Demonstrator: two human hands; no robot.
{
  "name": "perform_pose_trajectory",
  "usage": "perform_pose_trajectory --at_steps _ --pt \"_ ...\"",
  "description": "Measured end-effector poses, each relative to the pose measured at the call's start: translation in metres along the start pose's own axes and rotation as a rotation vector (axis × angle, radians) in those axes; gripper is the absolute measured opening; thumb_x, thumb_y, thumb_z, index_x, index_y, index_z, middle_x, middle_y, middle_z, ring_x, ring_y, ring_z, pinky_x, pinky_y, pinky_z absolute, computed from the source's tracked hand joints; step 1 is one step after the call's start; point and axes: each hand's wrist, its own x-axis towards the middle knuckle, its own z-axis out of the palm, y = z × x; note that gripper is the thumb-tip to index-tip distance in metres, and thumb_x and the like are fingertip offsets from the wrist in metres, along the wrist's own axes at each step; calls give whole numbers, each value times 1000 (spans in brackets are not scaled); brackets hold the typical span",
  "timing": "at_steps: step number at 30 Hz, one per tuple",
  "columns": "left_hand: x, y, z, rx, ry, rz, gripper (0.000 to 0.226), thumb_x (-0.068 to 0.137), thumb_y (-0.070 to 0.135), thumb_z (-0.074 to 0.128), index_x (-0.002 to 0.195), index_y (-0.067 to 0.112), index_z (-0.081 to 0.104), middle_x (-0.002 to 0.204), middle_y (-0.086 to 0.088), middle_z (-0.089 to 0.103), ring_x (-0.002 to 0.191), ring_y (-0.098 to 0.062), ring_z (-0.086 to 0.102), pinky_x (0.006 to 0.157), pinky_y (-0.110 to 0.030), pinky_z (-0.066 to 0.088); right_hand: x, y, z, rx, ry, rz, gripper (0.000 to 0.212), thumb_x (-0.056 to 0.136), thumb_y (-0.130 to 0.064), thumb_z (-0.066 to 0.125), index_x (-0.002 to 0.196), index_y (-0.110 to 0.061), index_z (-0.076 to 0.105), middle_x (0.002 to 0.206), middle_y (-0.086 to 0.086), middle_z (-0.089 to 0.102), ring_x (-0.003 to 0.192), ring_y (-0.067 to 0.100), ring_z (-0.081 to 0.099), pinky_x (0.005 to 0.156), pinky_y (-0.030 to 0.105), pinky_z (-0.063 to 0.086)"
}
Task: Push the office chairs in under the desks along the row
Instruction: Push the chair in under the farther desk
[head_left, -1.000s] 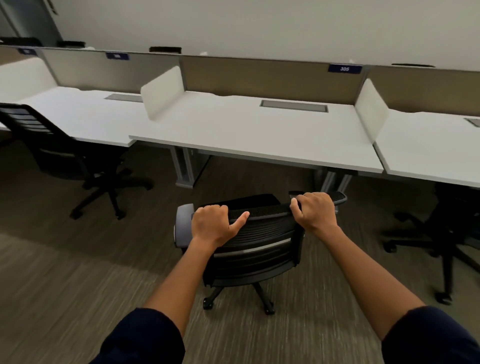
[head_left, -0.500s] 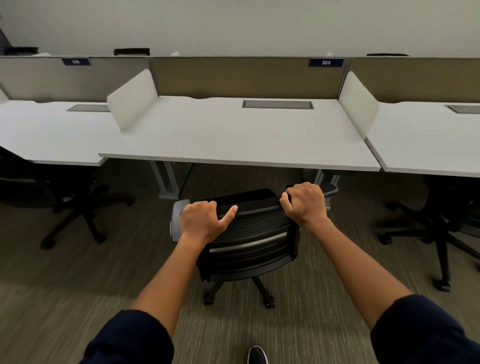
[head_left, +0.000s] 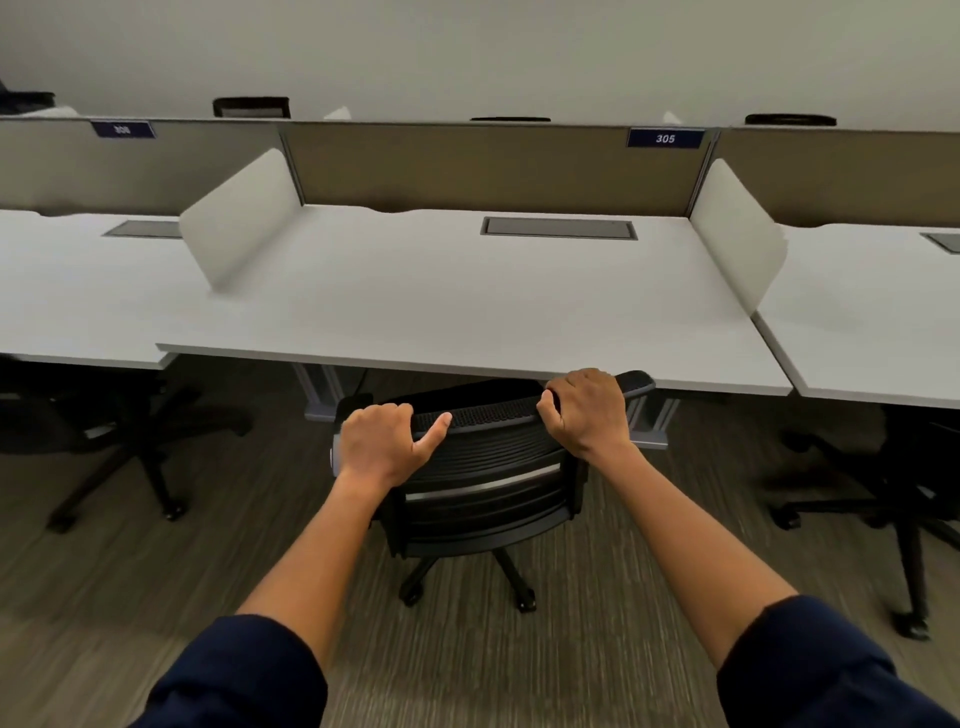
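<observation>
At the front edge of the middle desk (head_left: 467, 312), the black office chair (head_left: 483, 483) stands on the grey carpet (head_left: 156, 597) with its back toward the person. Its seat and the front of its armrests lie partly beneath the white desktop, while the backrest and the wheeled base remain out in the aisle. The person's left hand (head_left: 382, 449) is curled over the top rim of the backrest near its left corner, fingers wrapped over the far side and the thumb lying along the mesh. The right hand (head_left: 584, 410) grips the same rim at its right corner, fingers folded over the edge, just below the lip of the desktop. Both forearms reach forward out of dark blue sleeves (head_left: 234, 675).

White side dividers (head_left: 239, 218) stand at either end of the desk, and a grey cable tray (head_left: 558, 228) is set into its surface near the tan back panel (head_left: 493, 166). A blue label (head_left: 665, 138) reading 305 sits on that panel at the upper right. Under the neighbouring desk to the left another black chair (head_left: 104, 441) is tucked in shadow; a third chair (head_left: 893, 493) stands beneath the desk on the right.
</observation>
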Motion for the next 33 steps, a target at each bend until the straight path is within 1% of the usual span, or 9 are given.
perform_pose_trajectory --at_steps 4,10,17,22,24,26,27,31,33 --pt "35 -10 11 4 -21 -5 76 88 79 17 53 18 46 46 4 47 41 -15 47 45 -31 47 35 1 11 17 4 10 66 90 -47 19 102 -13 75 101 8 74 97 27 63 91 38 44" --pt "76 -19 22 21 -43 9 78 88 79 16 51 17 47 44 3 46 39 -15 46 42 -24 30 76 4 18 53 -3 50 57 91 -44 31 121 -15 70 123 10 70 120 29 58 104 43 40" --pt "113 -53 32 23 -111 18 78 87 77 14 56 18 54 50 4 53 46 -17 52 46 -27 45 99 -13 26 69 -51 45 63 90 -50 28 130 -16 63 130 10 66 124 29 56 102 44 42" --pt "127 -75 31 7 -138 42 85 84 83 8 72 18 61 66 1 63 63 -20 61 63 -34 50 108 -28 22 103 -42 36 57 93 -50 37 135 -17 58 136 9 62 127 29 54 107 47 39" --pt "130 -75 30 -18 -114 62 88 87 83 14 86 15 69 80 -3 71 80 -24 68 87 -43 51 108 -28 19 131 -22 45 59 92 -50 36 135 -16 59 136 9 62 127 29 54 108 47 39" --pt "129 -76 27 -48 -68 61 84 91 78 25 108 11 72 103 -7 75 103 -26 68 110 -52 40 108 -31 14 140 -14 39 59 92 -50 35 135 -16 59 137 9 61 128 29 53 108 46 39" --pt "131 -74 26 -71 -50 60 82 92 76 27 114 10 70 109 -8 74 110 -27 66 114 -54 35 108 -29 13 151 -13 50 59 93 -49 35 135 -16 59 138 9 61 128 29 53 108 45 38" --pt "132 -66 18 -125 18 58 70 95 67 36 121 10 67 119 -12 70 120 -29 60 115 -54 34 106 -25 8 163 -10 73 47 100 -42 44 135 -15 59 139 9 60 128 30 52 108 45 38" --pt "130 -62 15 -119 -5 57 68 96 65 37 126 10 65 125 -12 68 124 -29 57 114 -53 35 101 -23 7 156 -42 87 46 101 -41 45 135 -15 59 139 9 60 129 30 52 107 45 39"
